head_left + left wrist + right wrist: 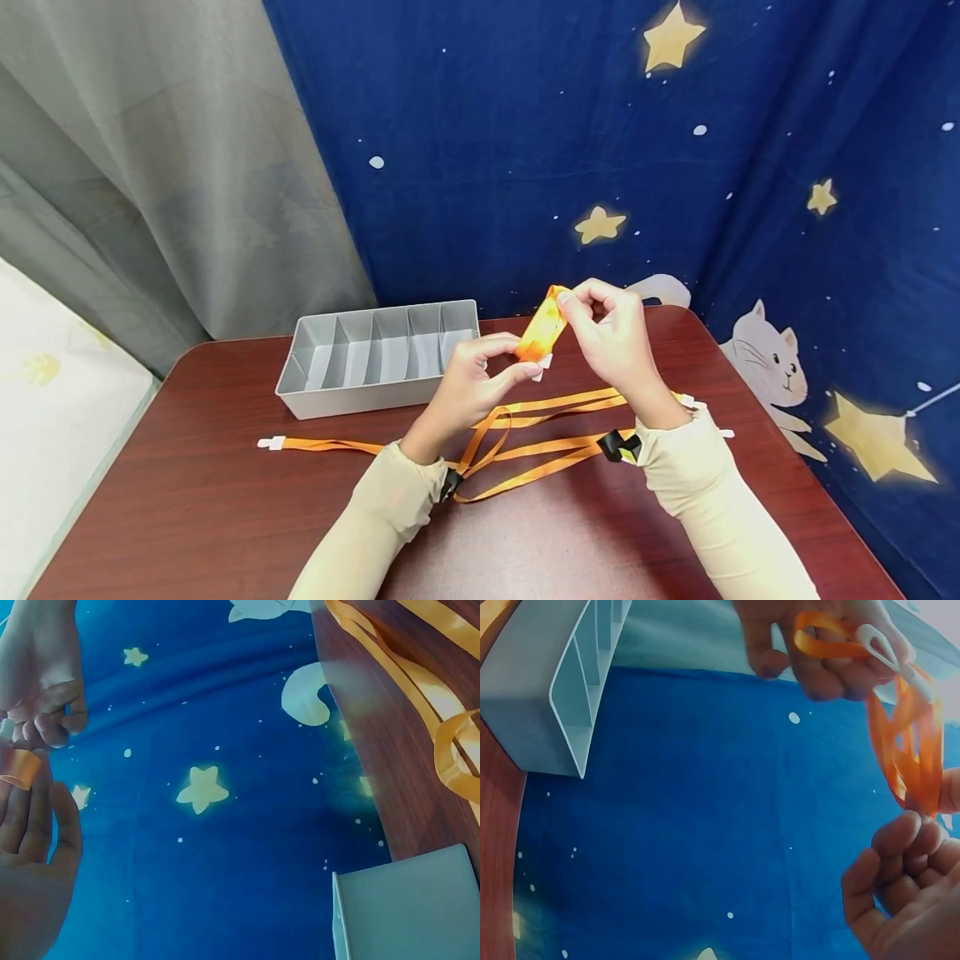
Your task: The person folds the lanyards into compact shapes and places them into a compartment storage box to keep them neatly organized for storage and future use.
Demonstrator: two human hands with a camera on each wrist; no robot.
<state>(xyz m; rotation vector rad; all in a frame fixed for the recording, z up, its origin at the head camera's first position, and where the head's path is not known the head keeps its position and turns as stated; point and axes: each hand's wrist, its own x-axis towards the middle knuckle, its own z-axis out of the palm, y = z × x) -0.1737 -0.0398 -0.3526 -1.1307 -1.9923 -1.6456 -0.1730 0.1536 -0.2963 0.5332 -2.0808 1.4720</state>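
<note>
Between my two hands, raised over the table in the head view, is a folded orange lanyard (pixel 542 327) with a white plastic clip (pixel 877 646). My left hand (pixel 468 379) pinches its lower end between thumb and fingers, with the clip close by the thumb tip. The upper end is pinched by the thumb and fingers of my right hand (pixel 615 337). In the right wrist view the strap's several layers hang in loops between the hands. Below them, more orange lanyards (pixel 536 452) lie loosely stretched across the table, partly hidden by my forearms.
A grey box with dividers (pixel 360 400) stands at the back left of the brown table (pixel 187 500). A white clip (pixel 273 442) lies at the lanyards' left end, another clip (pixel 686 402) at the right. Blue curtain (pixel 487 167) hangs behind the table.
</note>
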